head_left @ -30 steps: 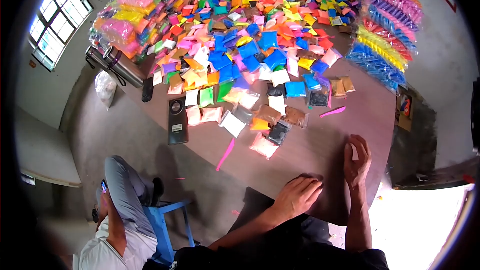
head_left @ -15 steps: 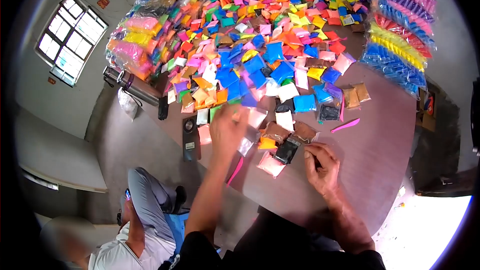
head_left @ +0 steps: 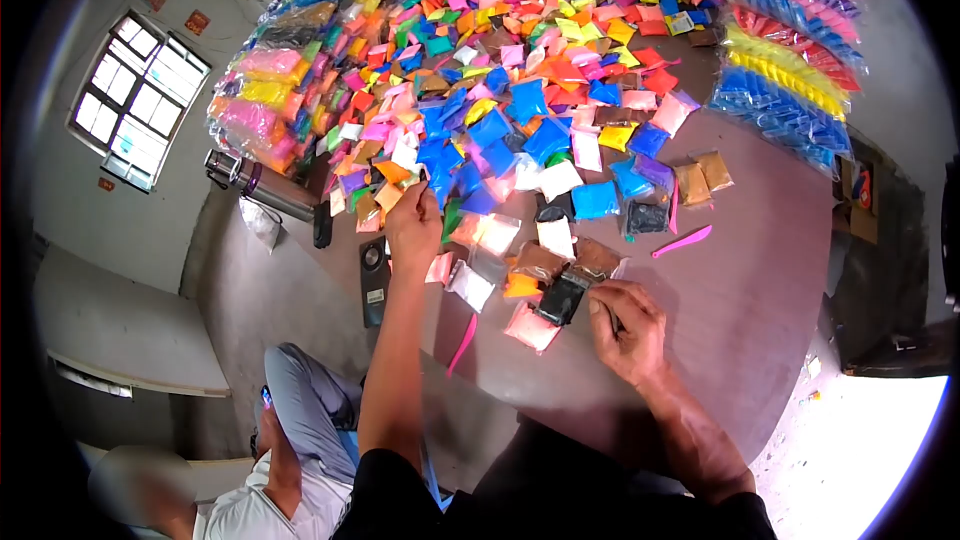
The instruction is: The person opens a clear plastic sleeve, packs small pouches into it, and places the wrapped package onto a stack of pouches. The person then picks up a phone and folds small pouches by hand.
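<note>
My left hand point(head_left: 413, 228) reaches to the near edge of the packet heap, its fingers drawn together; whatever is between them is hidden. Just above its fingertips lies an orange packet point(head_left: 392, 171), and a green packet point(head_left: 451, 220) is to its right. Loosely curled, my right hand point(head_left: 632, 332) rests on the table, thumb and forefinger apart. Its fingertips are close to a black packet point(head_left: 562, 298) and a brown packet point(head_left: 598, 257). Around these lie another brown packet point(head_left: 538, 261), a pale pink packet point(head_left: 531, 327), an orange-yellow packet point(head_left: 520, 286) and a white packet point(head_left: 471, 286).
A heap of small coloured packets point(head_left: 540, 100) covers the table's far part. Bagged bundles point(head_left: 790, 60) stand at right, more bundles point(head_left: 265, 90) at left. Pink plastic knives point(head_left: 682, 242), a dark device point(head_left: 373, 285) and a steel flask point(head_left: 275, 192) are nearby. A seated person point(head_left: 270, 480) is lower left.
My left hand has moved left and slightly up to the heap's near edge, uncovering packets near the middle. My right hand stays beside the black packet. The view has shifted slightly.
</note>
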A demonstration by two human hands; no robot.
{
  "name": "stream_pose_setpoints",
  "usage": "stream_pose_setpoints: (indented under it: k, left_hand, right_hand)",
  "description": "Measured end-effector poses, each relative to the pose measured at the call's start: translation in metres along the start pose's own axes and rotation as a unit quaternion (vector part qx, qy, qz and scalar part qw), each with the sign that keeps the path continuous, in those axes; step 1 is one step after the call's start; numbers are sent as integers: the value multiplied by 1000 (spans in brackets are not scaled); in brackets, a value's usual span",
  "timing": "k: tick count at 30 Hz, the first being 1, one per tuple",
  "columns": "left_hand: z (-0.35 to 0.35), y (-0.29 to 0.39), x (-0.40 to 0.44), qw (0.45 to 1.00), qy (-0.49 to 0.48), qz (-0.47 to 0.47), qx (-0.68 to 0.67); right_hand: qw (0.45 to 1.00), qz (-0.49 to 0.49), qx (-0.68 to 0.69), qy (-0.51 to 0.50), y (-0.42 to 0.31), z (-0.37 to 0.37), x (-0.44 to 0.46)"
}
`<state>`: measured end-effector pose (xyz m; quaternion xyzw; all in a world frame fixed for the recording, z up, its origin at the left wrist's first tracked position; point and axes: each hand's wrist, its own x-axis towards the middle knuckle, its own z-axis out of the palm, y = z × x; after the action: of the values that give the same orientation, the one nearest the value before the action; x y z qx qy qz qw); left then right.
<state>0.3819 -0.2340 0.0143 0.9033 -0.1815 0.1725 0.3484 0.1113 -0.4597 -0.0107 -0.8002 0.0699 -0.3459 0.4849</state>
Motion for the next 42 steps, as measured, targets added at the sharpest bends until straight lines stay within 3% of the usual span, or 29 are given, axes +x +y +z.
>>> stream_pose_setpoints:
  k: [1,4,5,7,9,11,12,13,15,17,19,20,21,24,29,32,35,38,42]
  left_hand:
    - [-14,15,-11,1000,0,0,-2]
    - [-42,68,-56,973,-80,-59,-206]
    - [-47,83,-75,964,-102,-89,-227]
    - [-51,106,-108,966,-125,-47,-222]
    - [-50,109,-136,965,-166,-33,-201]
    - [-48,132,-162,962,-183,7,-203]
    - [-39,135,-173,963,-159,48,-213]
    - [-36,138,-183,961,-164,47,-219]
    - [-32,148,-200,953,-188,7,-239]
    - [-16,145,-218,940,-156,-4,-303]
    - [-6,143,-233,885,-196,-119,-406]
    - [-5,142,-239,860,-260,-126,-421]
    - [-5,157,-244,827,-260,-124,-482]
    - [7,160,-254,791,-267,-153,-529]
    - [27,132,-266,824,-255,-123,-491]
    - [25,128,-262,820,-293,-108,-480]
    - [23,130,-256,806,-326,-125,-478]
    - [16,141,-255,788,-299,-121,-524]
    - [17,143,-256,804,-249,-96,-531]
  right_hand:
    - [1000,-18,-2,3,1,0,-1]
    - [1000,-13,4,4,-1,-3,-4]
    - [1000,7,18,-1,-4,-5,-5]
    - [999,25,32,-11,-9,-8,-6]
    - [998,-20,62,-12,-7,-9,-9]
    - [995,34,72,-61,-24,-18,-11]
    - [982,88,143,-93,-27,-16,-15]
    - [959,141,214,-122,-31,-15,-19]
    - [956,162,200,-138,-35,-22,-30]
    - [922,229,281,-137,-30,-27,-41]
    - [928,198,299,-96,-20,-31,-51]
    - [922,242,287,-99,-16,-38,-54]
    - [913,284,276,-102,-16,-43,-55]
    - [918,278,265,-96,-17,-45,-63]
    - [935,238,233,-122,-15,-45,-65]
    - [948,167,212,-169,0,-49,-66]
    - [944,188,212,-169,7,-53,-65]
    - [940,186,233,-165,16,-53,-66]
    - [945,166,233,-157,8,-52,-62]
